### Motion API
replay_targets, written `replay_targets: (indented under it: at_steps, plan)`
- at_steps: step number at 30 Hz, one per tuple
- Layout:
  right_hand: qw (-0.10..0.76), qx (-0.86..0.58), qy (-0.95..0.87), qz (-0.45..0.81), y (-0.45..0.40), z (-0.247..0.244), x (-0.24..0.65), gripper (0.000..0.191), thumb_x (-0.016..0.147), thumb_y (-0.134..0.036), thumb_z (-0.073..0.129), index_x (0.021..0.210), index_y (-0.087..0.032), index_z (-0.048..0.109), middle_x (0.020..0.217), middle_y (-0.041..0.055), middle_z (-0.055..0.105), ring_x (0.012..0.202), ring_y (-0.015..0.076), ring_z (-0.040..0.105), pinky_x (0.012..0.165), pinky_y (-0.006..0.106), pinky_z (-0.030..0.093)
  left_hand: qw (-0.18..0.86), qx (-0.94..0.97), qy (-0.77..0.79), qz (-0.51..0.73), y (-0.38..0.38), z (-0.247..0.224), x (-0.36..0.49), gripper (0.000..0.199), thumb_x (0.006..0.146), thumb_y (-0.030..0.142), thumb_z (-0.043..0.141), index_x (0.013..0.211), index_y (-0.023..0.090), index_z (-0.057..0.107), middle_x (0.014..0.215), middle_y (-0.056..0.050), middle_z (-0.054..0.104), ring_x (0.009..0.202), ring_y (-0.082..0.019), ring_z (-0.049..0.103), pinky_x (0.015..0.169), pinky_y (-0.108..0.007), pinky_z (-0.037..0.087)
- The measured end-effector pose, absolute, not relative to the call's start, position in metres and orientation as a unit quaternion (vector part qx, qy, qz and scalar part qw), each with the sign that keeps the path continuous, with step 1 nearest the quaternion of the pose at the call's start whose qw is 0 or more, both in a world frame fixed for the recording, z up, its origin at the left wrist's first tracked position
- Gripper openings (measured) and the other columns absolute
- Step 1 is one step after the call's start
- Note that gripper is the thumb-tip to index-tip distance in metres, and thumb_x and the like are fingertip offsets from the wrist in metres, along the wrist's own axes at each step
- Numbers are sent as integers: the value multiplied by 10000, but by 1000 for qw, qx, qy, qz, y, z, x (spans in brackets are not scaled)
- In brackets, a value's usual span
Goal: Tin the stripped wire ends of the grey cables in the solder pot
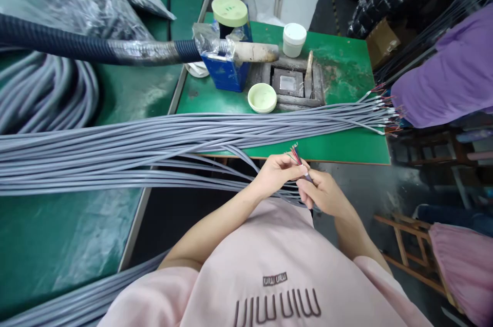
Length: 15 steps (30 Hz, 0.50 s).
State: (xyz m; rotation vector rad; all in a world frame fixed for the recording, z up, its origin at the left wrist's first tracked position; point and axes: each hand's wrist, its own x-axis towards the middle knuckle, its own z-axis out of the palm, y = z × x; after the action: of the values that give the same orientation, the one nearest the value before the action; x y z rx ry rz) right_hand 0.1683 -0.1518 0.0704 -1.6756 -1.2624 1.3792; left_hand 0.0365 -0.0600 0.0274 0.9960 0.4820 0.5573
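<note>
Both hands meet in front of my chest at the near edge of the green table (pixel 346 150). My left hand (pixel 280 173) pinches a grey cable (pixel 308 177) close to its stripped end, where thin red, green and dark wires (pixel 296 155) fan out upward. Just below, the fingers of my right hand (pixel 321 191) are closed round the same cable. A long bundle of grey cables (pixel 173 134) crosses the table behind my hands, its stripped ends (pixel 385 111) at the right. More grey cables pass under my hands.
Beyond the bundle stand a soldering pot (pixel 288 83) with a wooden-handled scraper (pixel 308 78), a pale shallow dish (pixel 262 98), a white tub (pixel 294 39) and a blue holder (pixel 225 73) with a ribbed hose (pixel 154 53). A person in purple (pixel 442 70) is at the right.
</note>
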Motion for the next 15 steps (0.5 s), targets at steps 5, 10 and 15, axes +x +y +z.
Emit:
replay_targets:
  at_steps: [5,10,15]
  plan:
    - [342,-666,-520,412,-151,66,163,305,933,-405,469,763,-209,629,466,-54,473,435,102,448,482,237,362,820,416,246,307,-57,22,27,293,663,387,827,761,135,715,719,-26,664,602,-106,565,607,-274,478]
    - [326,-696,-550,327,-150,64,157,340,939,-377,471,701,-183,615,535,-38,496,492,85,423,516,233,323,795,373,269,396,-56,24,26,201,693,287,815,807,180,689,757,20,648,627,-61,541,652,-207,456]
    - [315,-694,-564,319,-149,63,157,337,942,-359,468,717,-168,631,573,-29,534,526,80,451,542,223,336,782,336,298,433,-56,28,28,166,707,278,798,762,187,670,768,28,651,580,-43,506,602,-185,425]
